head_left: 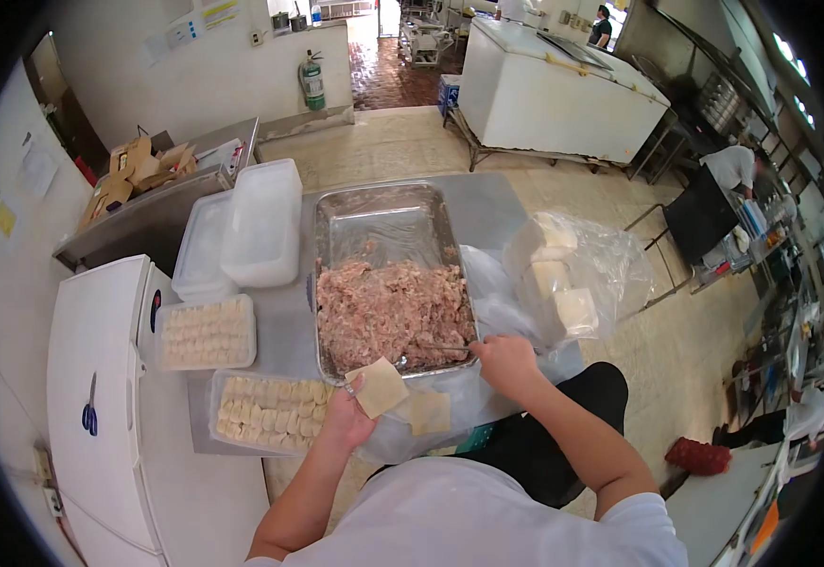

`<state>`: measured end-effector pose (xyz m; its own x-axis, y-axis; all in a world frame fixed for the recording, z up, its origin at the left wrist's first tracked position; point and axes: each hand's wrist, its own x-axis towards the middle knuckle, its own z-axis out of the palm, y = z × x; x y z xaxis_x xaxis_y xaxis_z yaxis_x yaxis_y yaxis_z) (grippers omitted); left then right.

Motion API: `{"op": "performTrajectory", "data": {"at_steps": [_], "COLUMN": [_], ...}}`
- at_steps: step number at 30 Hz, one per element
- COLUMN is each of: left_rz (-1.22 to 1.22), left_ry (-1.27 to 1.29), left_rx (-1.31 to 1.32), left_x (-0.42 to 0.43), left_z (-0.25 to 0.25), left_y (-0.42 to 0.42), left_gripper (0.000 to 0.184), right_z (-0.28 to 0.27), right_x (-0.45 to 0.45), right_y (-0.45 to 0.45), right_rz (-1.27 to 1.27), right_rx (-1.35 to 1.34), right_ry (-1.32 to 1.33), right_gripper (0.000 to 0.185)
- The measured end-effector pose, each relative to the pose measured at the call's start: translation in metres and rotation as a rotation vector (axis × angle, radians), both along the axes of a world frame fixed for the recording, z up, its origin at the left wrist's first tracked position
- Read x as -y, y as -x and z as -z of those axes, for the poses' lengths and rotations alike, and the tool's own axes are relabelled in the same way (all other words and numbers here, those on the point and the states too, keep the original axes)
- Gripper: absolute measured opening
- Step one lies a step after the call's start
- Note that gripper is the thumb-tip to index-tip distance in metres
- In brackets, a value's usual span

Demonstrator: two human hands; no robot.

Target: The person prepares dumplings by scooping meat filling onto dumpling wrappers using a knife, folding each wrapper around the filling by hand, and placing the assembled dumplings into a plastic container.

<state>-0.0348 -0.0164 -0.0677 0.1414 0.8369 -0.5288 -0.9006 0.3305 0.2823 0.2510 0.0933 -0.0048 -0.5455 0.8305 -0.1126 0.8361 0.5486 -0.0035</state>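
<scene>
Our two hands are apart: the left hand (347, 416) pinches a thin, square, cream-coloured dough sheet (380, 387) by its edge, while the right hand (508, 366) grips a slim metal utensil (448, 348) whose far end reaches the coarse pink minced mixture (388, 307). That mixture fills the near part of a deep rectangular metal tray (455, 248) on the grey metal table (497, 203). The sheet we hold is close to the tray's near rim, so we judge that a careless shift of the left hand could drag it against the metal and crease or tear it. If we scooped too much, the load could slip off the narrow utensil, or strain so thin a sheet. A second cream square sheet (431, 413) lies near the table's front edge, where a brush from our clothing or forearm could shift it or tip it off. The shallow translucent container of pale folded pieces (214, 406) sits just beside our left forearm; an elbow swung outwards could knock it. On our right, stacked pale square blocks (577, 312) lie in a clear crumpled plastic bag (617, 283), and any left exposed to air could dry and crack.
</scene>
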Motion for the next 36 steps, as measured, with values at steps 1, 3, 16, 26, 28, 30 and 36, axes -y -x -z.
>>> {"op": "performTrajectory", "data": {"at_steps": [1, 3, 16, 26, 28, 30, 36], "left_rz": [-0.002, -0.004, 0.015, -0.024, -0.038, -0.054, -0.124], "left_ry": [0.005, 0.003, -0.017, -0.097, -0.089, -0.060, -0.096], "left_rx": [0.007, 0.018, 0.053, 0.043, 0.014, -0.020, -0.092], "left_x": [0.000, -0.001, -0.006, -0.017, -0.024, -0.032, -0.076], "left_z": [-0.001, 0.003, 0.012, -0.001, 0.001, 0.002, -0.006], "left_y": [0.001, 0.003, 0.005, 0.012, 0.011, 0.006, -0.026], "left_gripper": [0.038, 0.038, 0.052, 0.052, 0.050, 0.051, 0.053], "right_z": [0.004, 0.012, -0.006, 0.034, 0.041, 0.020, 0.000], "right_x": [-0.003, -0.006, -0.010, -0.021, -0.010, 0.009, 0.041], "right_y": [0.001, 0.002, 0.011, -0.018, -0.021, -0.013, 0.004], "right_rz": [-0.027, -0.079, -0.129, 0.090, 0.177, 0.330, 0.549], "right_rx": [0.022, 0.067, 0.204, -0.335, -0.532, -0.639, -0.879], "right_ry": [0.003, 0.010, 0.147, 0.593, 0.680, 0.782, 0.804], "right_gripper": [0.015, 0.014, 0.012, 0.022, 0.019, 0.017, 0.024]}}
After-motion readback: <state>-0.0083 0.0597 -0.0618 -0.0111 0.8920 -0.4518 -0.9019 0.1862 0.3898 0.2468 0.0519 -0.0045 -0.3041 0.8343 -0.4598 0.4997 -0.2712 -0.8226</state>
